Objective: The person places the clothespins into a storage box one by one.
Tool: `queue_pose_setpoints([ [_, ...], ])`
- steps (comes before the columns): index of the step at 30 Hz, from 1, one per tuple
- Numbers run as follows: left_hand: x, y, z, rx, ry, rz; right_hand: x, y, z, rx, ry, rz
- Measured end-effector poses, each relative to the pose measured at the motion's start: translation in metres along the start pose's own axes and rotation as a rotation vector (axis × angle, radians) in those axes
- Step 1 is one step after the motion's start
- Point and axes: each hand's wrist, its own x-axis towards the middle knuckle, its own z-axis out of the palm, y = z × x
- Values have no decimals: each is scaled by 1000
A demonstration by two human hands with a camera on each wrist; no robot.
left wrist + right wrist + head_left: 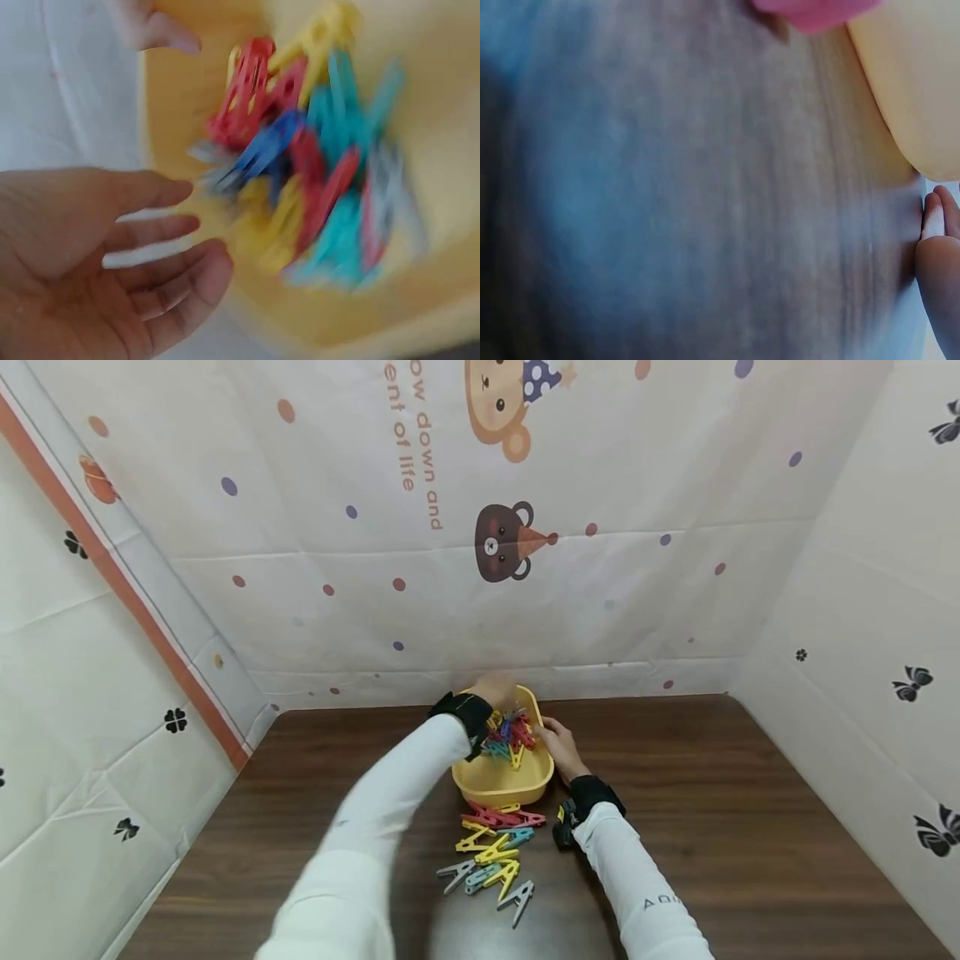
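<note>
Loose clothespins lie scattered on the dark wooden desk nearest the wearer, between the two white sleeves and just in front of the yellow tub. More pegs, red, blue, teal and yellow, are heaped inside that tub, which sits toward the back of the desk close to the printed cloth backdrop. Over the far rim hovers the left hand; in the left wrist view its grip is spread, fingers loosely extended and holding nothing, with the blurred heap of pegs just beyond the fingertips. At the tub's right side rests the right hand; whether it touches the wall or only lies beside it is hard to say, and the right wrist view shows only a couple of fingertips next to the yellow wall, so I cannot tell how that grip is set. Judging from this, the work in hand is handling the pegs in the tub, and doing it well calls for the right hand to steady the tub wall so it does not slide, while the left comes down from above and picks out a single peg by its ends, not raking through the tangle, since the pegs look interlocked and could lift together or spill over the rim.
</note>
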Motion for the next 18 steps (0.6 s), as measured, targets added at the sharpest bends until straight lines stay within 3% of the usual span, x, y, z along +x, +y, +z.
queue_pose_setpoints([
  [3, -48, 7, -19, 139, 5, 195, 2, -3, 1, -10, 9, 13],
  [5, -86, 13, -21, 222, 12, 293, 2, -4, 1, -17, 17, 17],
  [7, -123, 16, -12, 285, -8, 388, 3, -4, 2, -21, 25, 26],
  [10, -167, 13, 17, 365, -17, 485, 4, -3, 3, -14, 18, 41],
  [14, -202, 0, 61, 390, -37, 550, 5, -4, 3, 13, 10, 64],
  [18, -215, -13, 90, 331, -42, 559, 5, -4, 1, 22, 0, 68],
])
